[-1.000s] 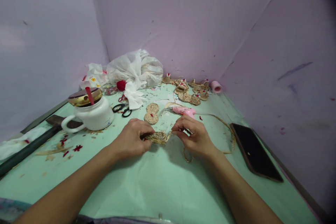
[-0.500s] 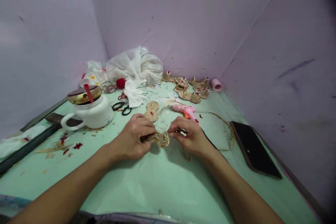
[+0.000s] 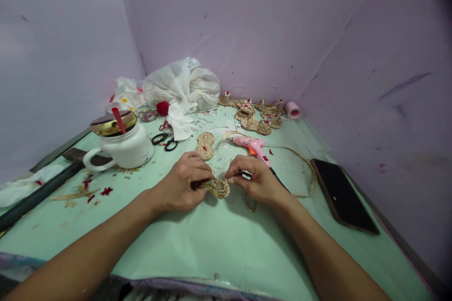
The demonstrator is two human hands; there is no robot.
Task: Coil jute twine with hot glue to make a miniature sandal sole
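My left hand is closed round a small coiled sole of braided straw, its rounded end sticking out to the right. At that end my right hand pinches the straw cord, thumb and forefinger together; the part between the fingertips is mostly hidden. A loop of straw cord hangs below the right hand. Just beyond my hands lies another straw sole with a small red mark. Right of it rests a pink glue gun, its black cable passing behind my right wrist.
Black-handled scissors, a white lidded mug and a hammer are at left. A phone lies at right. Along the back are a white plastic bag, several small straw sandals and a pink roll.
The view has shifted slightly. Both hands keep nearly the same grip on the straw sole and its cord.
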